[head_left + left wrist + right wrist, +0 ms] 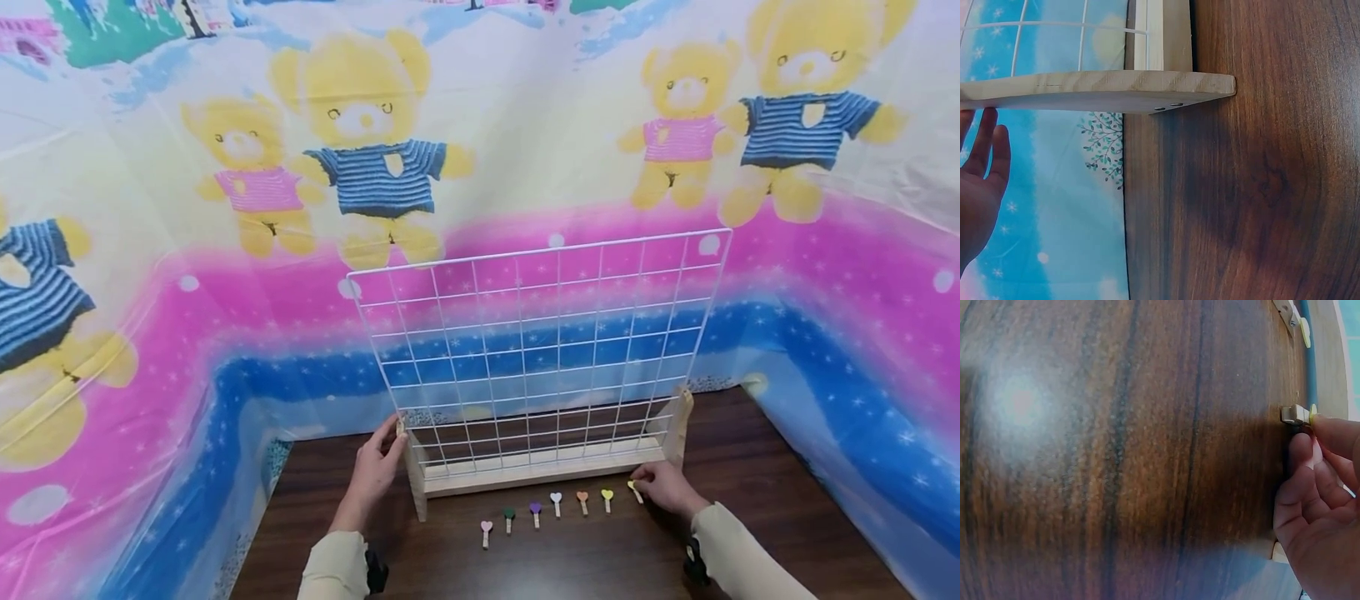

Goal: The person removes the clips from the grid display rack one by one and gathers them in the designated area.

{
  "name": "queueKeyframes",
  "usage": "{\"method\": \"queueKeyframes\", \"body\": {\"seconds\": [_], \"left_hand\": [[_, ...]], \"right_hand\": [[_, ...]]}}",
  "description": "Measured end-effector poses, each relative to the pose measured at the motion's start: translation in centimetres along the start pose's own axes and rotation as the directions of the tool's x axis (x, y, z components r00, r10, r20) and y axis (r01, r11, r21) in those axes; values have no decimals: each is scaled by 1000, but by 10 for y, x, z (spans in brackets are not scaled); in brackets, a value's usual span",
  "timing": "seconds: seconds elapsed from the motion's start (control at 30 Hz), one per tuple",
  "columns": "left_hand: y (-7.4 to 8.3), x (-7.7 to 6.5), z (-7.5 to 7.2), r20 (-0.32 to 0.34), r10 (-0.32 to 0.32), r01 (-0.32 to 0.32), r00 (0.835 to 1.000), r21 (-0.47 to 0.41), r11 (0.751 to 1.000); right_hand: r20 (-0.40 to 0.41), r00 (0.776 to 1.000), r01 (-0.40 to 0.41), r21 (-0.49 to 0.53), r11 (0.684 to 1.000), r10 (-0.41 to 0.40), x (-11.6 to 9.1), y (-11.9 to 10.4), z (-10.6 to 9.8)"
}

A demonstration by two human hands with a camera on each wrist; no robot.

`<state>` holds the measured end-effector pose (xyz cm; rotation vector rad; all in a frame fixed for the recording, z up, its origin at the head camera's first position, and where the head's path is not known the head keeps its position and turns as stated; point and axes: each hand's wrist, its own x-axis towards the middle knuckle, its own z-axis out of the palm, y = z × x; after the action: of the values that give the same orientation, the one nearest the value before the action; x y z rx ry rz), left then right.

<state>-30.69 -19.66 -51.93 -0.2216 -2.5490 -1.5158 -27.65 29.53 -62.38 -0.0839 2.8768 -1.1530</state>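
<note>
A white wire grid panel [540,350] stands upright in a wooden base [540,468]. My left hand [377,465] holds the top of the base's left side post [415,479]. In the left wrist view, fingers of the left hand [982,175] reach the outer face of that post [1147,90]; the thumb is out of view. Between thumb and forefinger, my right hand [667,486] pinches a small wooden clothespin with a yellow heart [636,490], low at the table in front of the base. In the right wrist view, this clothespin [1297,415] sticks out past the fingertips.
Several heart clothespins lie in a slanting row before the base, including pink [486,533], green [509,519], purple [536,514], white [556,503], orange [582,502] and yellow [607,499]. Beneath is a dark wooden table [570,567]. A bear-print cloth [517,167] hangs behind.
</note>
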Motion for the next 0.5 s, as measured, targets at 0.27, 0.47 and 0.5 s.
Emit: {"method": "queueKeyframes", "body": {"seconds": [0.27, 0.47, 0.5], "left_hand": [[2, 1, -1, 10, -27, 27, 1000, 11, 1000], [6, -1, -3, 20, -31, 30, 999, 44, 999], [7, -1, -3, 19, -30, 29, 999, 47, 998]], "right_hand": [[-61, 998, -20, -16, 1000, 19, -2, 1, 3], [-112, 994, -19, -50, 999, 13, -10, 0, 4], [-115, 993, -13, -53, 999, 7, -12, -1, 3]]}}
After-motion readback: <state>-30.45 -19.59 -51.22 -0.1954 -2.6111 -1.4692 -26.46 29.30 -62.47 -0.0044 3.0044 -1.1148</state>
